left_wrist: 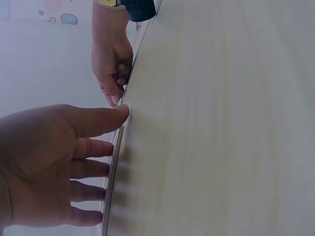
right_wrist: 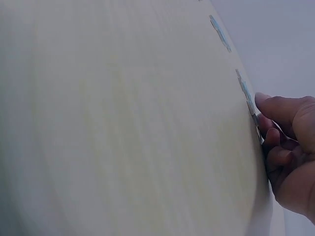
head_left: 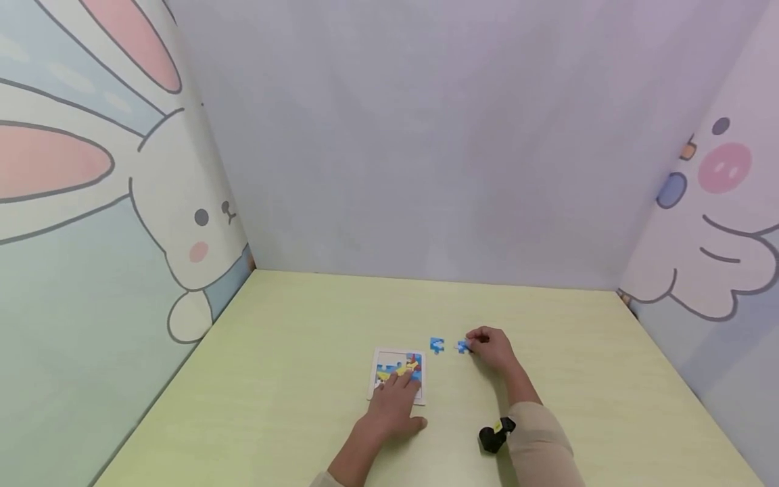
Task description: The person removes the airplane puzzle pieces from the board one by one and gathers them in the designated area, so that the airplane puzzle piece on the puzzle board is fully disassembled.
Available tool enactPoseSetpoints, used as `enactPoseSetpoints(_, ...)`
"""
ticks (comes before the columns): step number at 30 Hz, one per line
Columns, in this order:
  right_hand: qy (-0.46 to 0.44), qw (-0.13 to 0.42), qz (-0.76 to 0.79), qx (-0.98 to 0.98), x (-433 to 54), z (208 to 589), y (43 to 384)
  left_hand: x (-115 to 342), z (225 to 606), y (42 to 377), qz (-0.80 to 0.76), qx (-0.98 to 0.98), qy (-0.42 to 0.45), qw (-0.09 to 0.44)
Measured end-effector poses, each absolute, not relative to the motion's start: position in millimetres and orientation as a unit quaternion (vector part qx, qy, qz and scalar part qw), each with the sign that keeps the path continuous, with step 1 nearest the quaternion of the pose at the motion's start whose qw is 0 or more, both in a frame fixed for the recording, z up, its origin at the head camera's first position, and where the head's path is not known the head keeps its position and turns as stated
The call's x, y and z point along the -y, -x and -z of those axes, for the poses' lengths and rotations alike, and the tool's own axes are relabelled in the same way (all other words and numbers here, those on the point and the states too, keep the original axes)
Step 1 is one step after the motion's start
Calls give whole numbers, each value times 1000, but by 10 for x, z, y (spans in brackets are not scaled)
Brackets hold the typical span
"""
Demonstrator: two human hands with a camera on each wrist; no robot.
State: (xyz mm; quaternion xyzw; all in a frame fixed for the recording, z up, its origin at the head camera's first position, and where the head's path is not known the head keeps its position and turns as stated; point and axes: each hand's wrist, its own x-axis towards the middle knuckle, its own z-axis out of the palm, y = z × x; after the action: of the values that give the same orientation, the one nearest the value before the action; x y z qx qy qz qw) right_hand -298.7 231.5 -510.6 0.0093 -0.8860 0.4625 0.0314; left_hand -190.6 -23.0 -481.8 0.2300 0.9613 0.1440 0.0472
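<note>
In the head view, my left hand (head_left: pixel 394 409) lies with fingers spread over the lower part of a small jigsaw puzzle in a pale frame (head_left: pixel 372 382). Its fingertips rest on the partly filled picture, hiding some of it. The upper left of the frame shows bare backing. My right hand (head_left: pixel 491 348) is out to the right, thumb and curled fingers pinching at the edge of a blue puzzle piece (head_left: pixel 461 347) low at the table. In the right wrist view, the thumb (right_wrist: pixel 278 108) is right at that piece's end. Another blue puzzle piece (head_left: pixel 437 345) lies flat just left of it.
The pale yellow table (head_left: pixel 292 325) meets a plain grey wall (head_left: pixel 402 149) at the back. Side walls carry a cartoon rabbit (head_left: pixel 182 196) and a pig (head_left: pixel 724 176). A black device (head_left: pixel 496 435) sits at the right wrist, by the beige sleeve (head_left: pixel 540 436).
</note>
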Motion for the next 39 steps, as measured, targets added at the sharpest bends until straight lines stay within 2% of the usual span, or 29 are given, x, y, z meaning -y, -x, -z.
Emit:
enactPoseSetpoints(8,7,18,-482,876,-2326,5042,2909,226,4799,1893,-153,-958,-238,46)
enactPoseSetpoints(15,7,43,-502,864,-2312,4985,2835,207,4765,1907,-151,-959,-237,46)
enactPoseSetpoints(28,23,13,-588,808,-2185,4950,2615,249,4780,1894,-140,-961,-234,54)
enactPoseSetpoints(39,-21,10,-591,806,-1907,4899,2592,262,4742,1900,-148,-959,-239,45)
